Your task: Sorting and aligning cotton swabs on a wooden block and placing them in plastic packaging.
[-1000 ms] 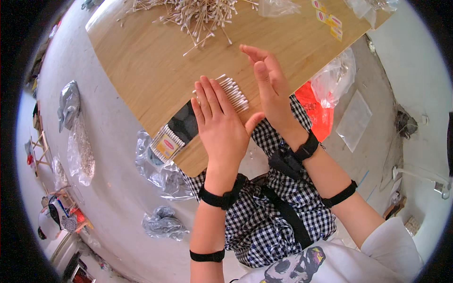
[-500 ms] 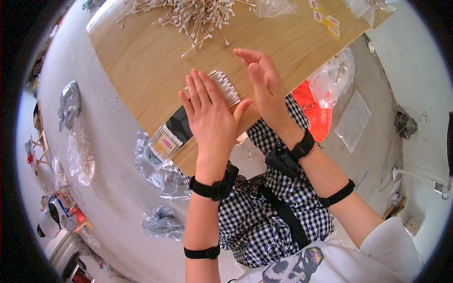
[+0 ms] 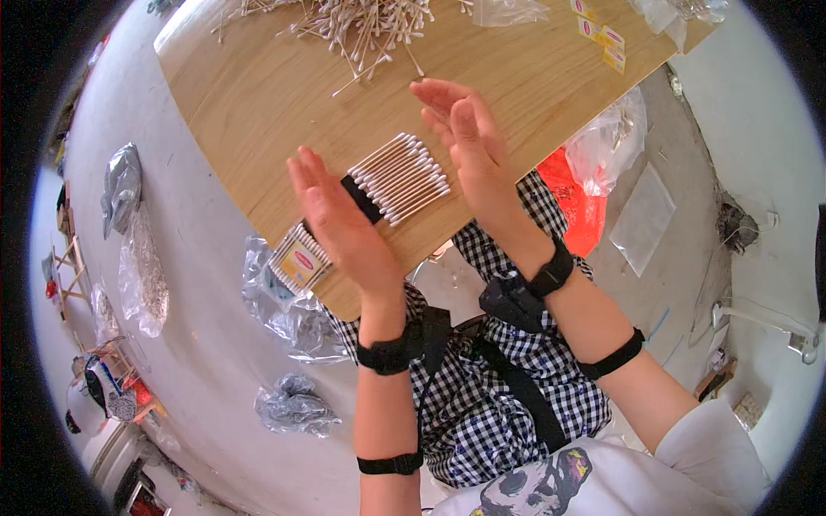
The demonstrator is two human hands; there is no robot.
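Observation:
A row of cotton swabs (image 3: 400, 179) lies side by side on the wooden table (image 3: 258, 112), its left end next to a black strip (image 3: 362, 199). On the row's left, my left hand (image 3: 340, 224) is held on edge over the strip, fingers straight and thumb raised. To the right of the swabs is my right hand (image 3: 473, 155), palm turned toward them, fingers extended and slightly curved. Neither hand holds anything. Beyond my left hand, at the table edge, sits a bundle of swabs with a yellow-and-white label (image 3: 301, 262), partly hidden by that hand.
A large loose pile of cotton swabs (image 3: 366, 26) covers the table's far side. Several small yellow labels (image 3: 602, 34) and clear plastic bags (image 3: 508, 10) lie at the far right. Below the table are a red bag (image 3: 572, 202) and crumpled clear plastic (image 3: 292, 314).
My left hand has lifted off the swabs, moved left and turned on edge, uncovering the whole row. My right hand has shifted only slightly.

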